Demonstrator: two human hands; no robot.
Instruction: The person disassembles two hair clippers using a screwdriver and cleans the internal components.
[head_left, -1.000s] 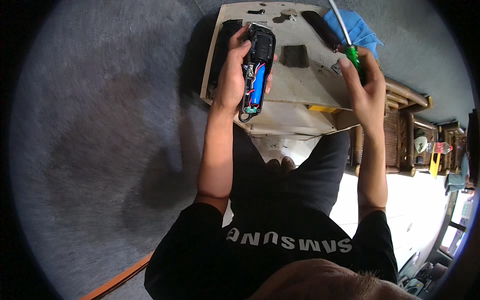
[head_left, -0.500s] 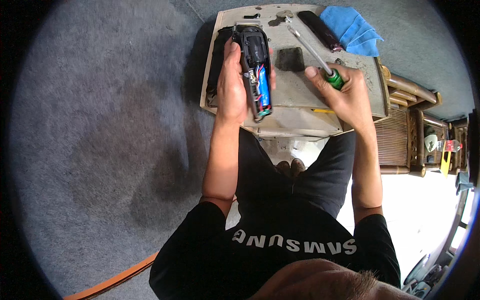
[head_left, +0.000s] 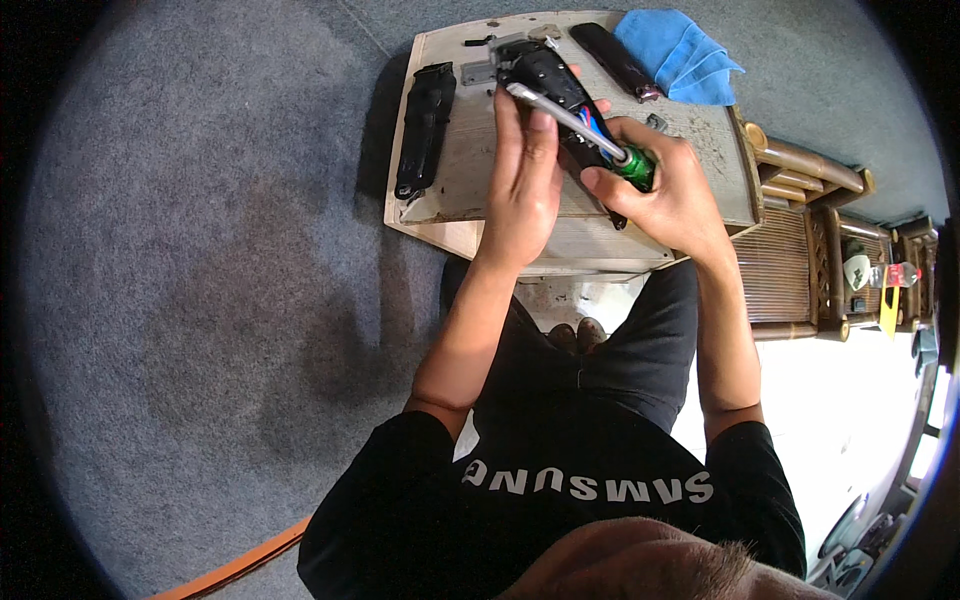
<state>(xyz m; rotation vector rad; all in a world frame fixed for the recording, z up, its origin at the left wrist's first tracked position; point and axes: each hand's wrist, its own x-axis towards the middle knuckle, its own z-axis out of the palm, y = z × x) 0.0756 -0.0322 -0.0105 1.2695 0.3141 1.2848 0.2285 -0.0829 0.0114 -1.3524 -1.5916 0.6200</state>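
My left hand (head_left: 523, 205) is closed around an opened black hair clipper (head_left: 545, 72), which tilts with its blade end toward the far left. Inside its uncovered body, part of a blue battery (head_left: 592, 124) and some wires show. My right hand (head_left: 675, 195) grips a screwdriver (head_left: 570, 122) by its green handle; the metal shaft crosses over the clipper, its tip near the blade end. Whether the tip touches the clipper I cannot tell. The right fingers are against or close to the clipper's lower end. A long black casing half (head_left: 427, 130) lies on the table's left side.
The small wooden table (head_left: 700, 160) also bears a dark elongated case (head_left: 615, 62), a folded blue cloth (head_left: 680, 58) and several small parts at its far edge. Bamboo furniture (head_left: 800, 170) stands close on the right. Grey carpet (head_left: 220, 250) covers the left.
My left hand has moved right and turned the clipper so it slants. The screwdriver has come left and now overlaps it. The casing half on the table is now uncovered to view.
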